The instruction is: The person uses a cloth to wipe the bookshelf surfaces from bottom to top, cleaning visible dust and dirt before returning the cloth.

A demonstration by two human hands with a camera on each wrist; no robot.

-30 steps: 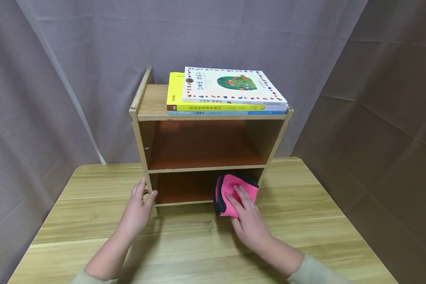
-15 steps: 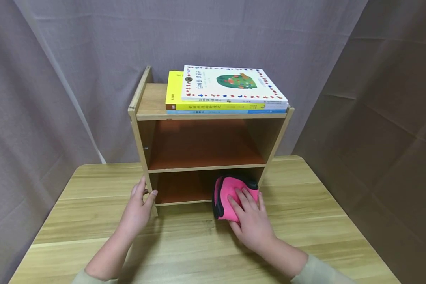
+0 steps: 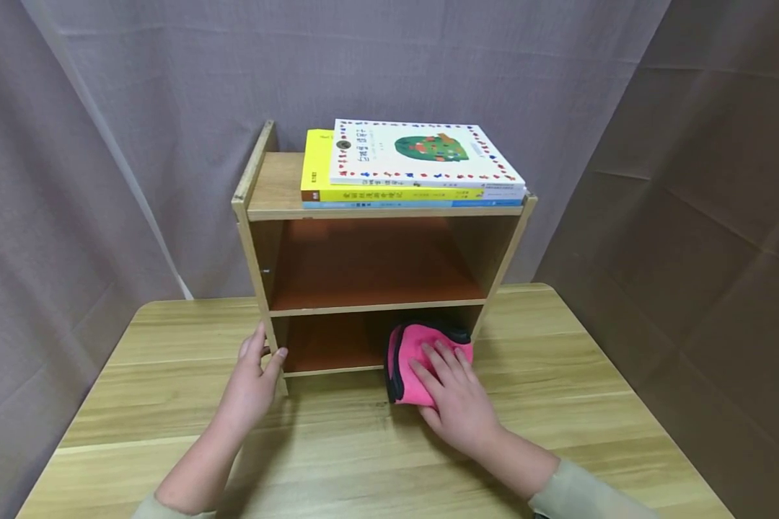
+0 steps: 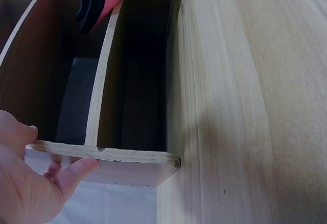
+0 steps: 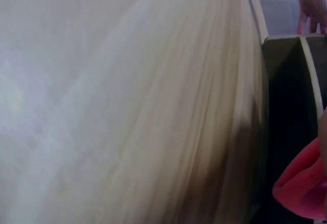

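A small wooden shelf [image 3: 376, 308] stands on the table, with two open compartments facing me. My left hand [image 3: 249, 382] grips its left side panel low down, thumb at the front edge and fingers along the outer face. The left wrist view shows that hand [image 4: 38, 178] on the panel's edge [image 4: 127, 155]. At the right of the lower compartment, my right hand [image 3: 457, 393] holds a folded pink cloth [image 3: 422, 389] with black edging, fingers spread over its face. The cloth covers the right end of the bottom board [image 3: 331, 349]. In the right wrist view only part of the pink cloth [image 5: 304, 183] shows.
Several books, a white-covered one [image 3: 376, 155] uppermost and a yellow one [image 3: 314, 166] beneath it, lie stacked on the shelf's top board [image 3: 275, 180]. The wooden table [image 3: 337, 461] extends around the shelf. Grey curtains [image 3: 169, 108] hang behind and at the sides.
My right hand and the cloth have shifted slightly down, and lately a little left, at the lower compartment. The left hand keeps its grip on the side panel.
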